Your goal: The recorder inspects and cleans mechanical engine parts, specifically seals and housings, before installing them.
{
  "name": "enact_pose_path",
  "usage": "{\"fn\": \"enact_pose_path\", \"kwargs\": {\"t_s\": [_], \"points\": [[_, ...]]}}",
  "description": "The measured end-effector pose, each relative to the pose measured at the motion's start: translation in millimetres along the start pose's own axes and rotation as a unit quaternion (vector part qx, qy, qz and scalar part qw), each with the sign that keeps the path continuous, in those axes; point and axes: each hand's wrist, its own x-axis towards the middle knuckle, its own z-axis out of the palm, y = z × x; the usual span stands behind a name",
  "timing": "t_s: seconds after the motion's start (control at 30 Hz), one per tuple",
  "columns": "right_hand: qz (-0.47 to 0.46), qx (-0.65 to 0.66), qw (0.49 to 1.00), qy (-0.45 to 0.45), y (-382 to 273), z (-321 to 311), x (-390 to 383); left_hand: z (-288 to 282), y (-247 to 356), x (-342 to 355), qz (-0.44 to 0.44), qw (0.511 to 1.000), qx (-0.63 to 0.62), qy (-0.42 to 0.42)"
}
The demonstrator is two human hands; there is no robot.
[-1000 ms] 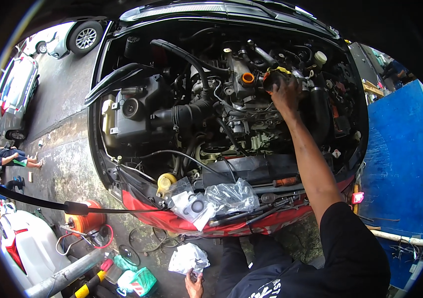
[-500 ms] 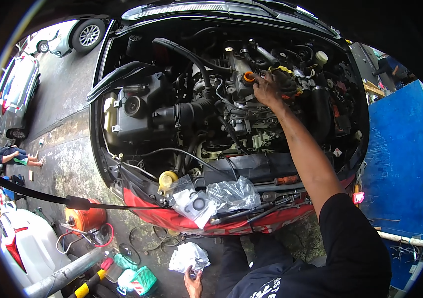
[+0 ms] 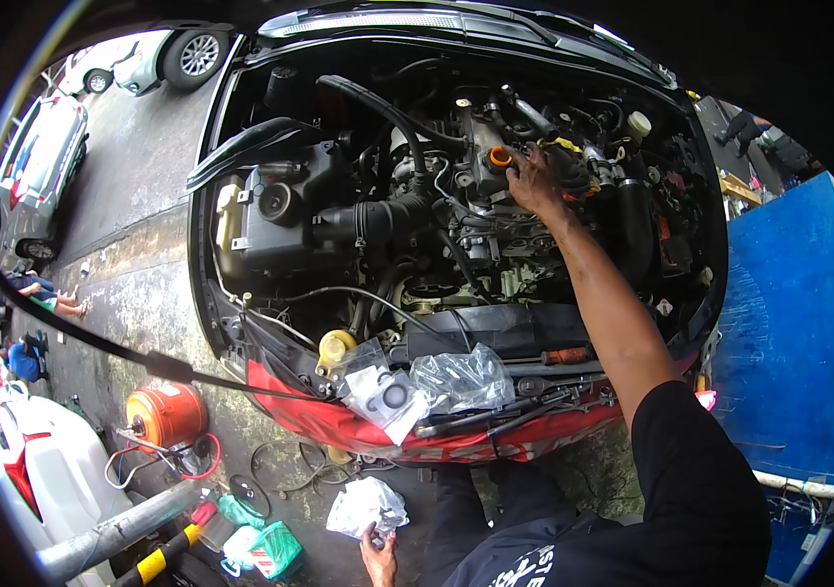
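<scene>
The right hand (image 3: 534, 184) of the person is over the engine (image 3: 475, 147) of a car with its hood raised. Its index finger reaches to an orange ring (image 3: 501, 157) on top of the engine, at the middle of the far part; whether the finger touches the ring, I cannot tell. The palm faces down, so I also cannot tell if this grip has something inside it.

The left hand (image 3: 379, 560) is low and near, to the left of the person's legs. Its grip is grasping the near edge of a white plastic bag (image 3: 368, 507).

Along the near edge of the engine bay lies a red cover (image 3: 338, 423). On this edge are a small clear bag with black sealing rings (image 3: 392, 396), a crumpled clear plastic bag (image 3: 461, 377) to its right, and then a screwdriver with orange handle (image 3: 565, 355). On the left floor stands an orange tank (image 3: 166, 418).
</scene>
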Motion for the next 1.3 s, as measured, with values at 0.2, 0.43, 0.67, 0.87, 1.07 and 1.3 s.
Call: {"fn": "enact_pose_path", "kwargs": {"t_s": [0.2, 0.43, 0.67, 0.87, 1.07, 1.3], "points": [[0.01, 0.002, 0.999, -0.045, -20, -6, -6, -9, -58, -21, 0.015, 0.997, 0.011, 0.08], [-0.032, -0.04, 0.998, -0.028, 37, -9, -8, 26, -60, -93, -0.031, 0.959, -0.185, 0.213], [-0.191, 0.22, 0.956, 0.027, -116, -165, -73, 32, -125, -233, 0.002, 0.824, -0.418, 0.383], [-0.327, 0.438, 0.815, -0.19, -222, -272, -235, 5, -103, -333, 0.088, 0.785, -0.408, 0.458], [-0.451, 0.455, 0.621, -0.45, -271, -334, -373, -1, -94, -379, 0.156, 0.78, -0.357, 0.489], [-0.583, 0.378, 0.441, -0.568, -309, -401, -449, 23, -79, -422, 0.181, 0.805, -0.37, 0.427]]}}
